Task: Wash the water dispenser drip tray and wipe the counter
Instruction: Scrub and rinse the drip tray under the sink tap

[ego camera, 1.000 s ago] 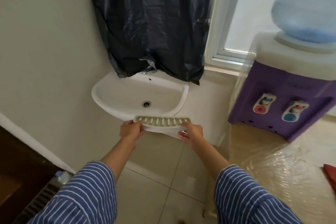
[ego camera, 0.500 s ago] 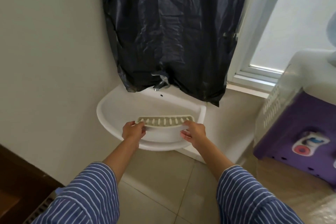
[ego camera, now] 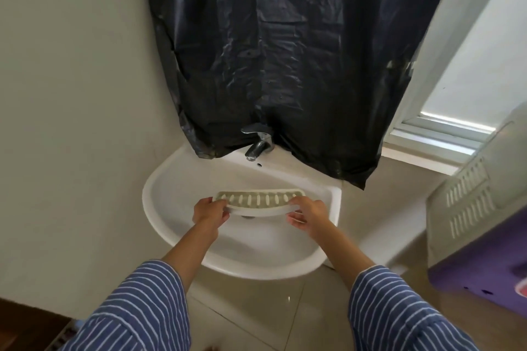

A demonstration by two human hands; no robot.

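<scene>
You've carried the slotted, curved beige plastic drip tray point(ego camera: 260, 202) over the white ceramic sink point(ego camera: 328, 261) at centre frame; left hand point(ego camera: 210, 211) and right hand point(ego camera: 309, 212) each grip an end, ready for rinsing.

Drip tray point(ego camera: 259, 202) over sink point(ego camera: 171, 179)

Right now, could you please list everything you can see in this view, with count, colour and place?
slotted plastic drip tray: one, pale grey-white, held over the basin
ceramic wash basin: one, white, wall-mounted, centre
metal tap: one, chrome, behind the basin
plastic sheet: one, black, hanging above the tap
water dispenser: one, purple and white, right edge
window frame: one, white, upper right
left hand: grips the tray's left end
right hand: grips the tray's right end
</scene>
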